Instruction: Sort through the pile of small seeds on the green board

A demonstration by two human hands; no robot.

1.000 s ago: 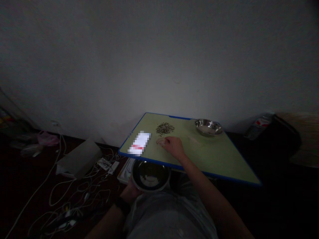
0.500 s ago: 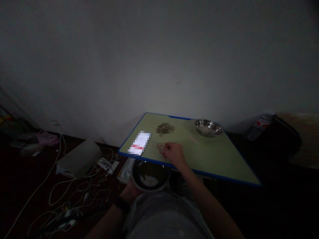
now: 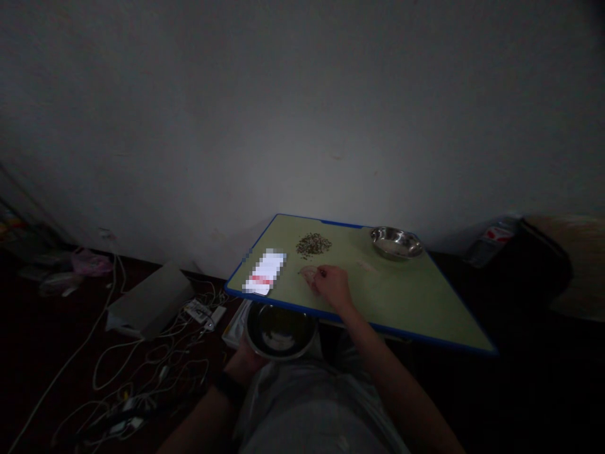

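My left hand (image 3: 251, 356) grips the side of a metal bowl (image 3: 258, 349) just below the near edge of the table; most of the fingers are hidden by it. Over the tabletop, my right hand (image 3: 333, 287) has its fingers closed on a small clear fan-shaped piece (image 3: 308, 273), too dim to name exactly. Behind that hand lies a pile of dark, seed-like bits (image 3: 312, 244). A phone (image 3: 267, 271) with a lit, blurred-out screen rests to the left of the hand.
The pale green table (image 3: 401, 296) has a blue rim and stands against the wall. At its back right is a second steel bowl (image 3: 396, 244) with something pale inside. Cables (image 3: 165, 353) and a box (image 3: 151, 299) lie on the floor at left; a plastic bottle (image 3: 491, 243) is at right.
My right hand has shifted slightly right with the clear piece. The bowl in my left hand has moved a little left and up.
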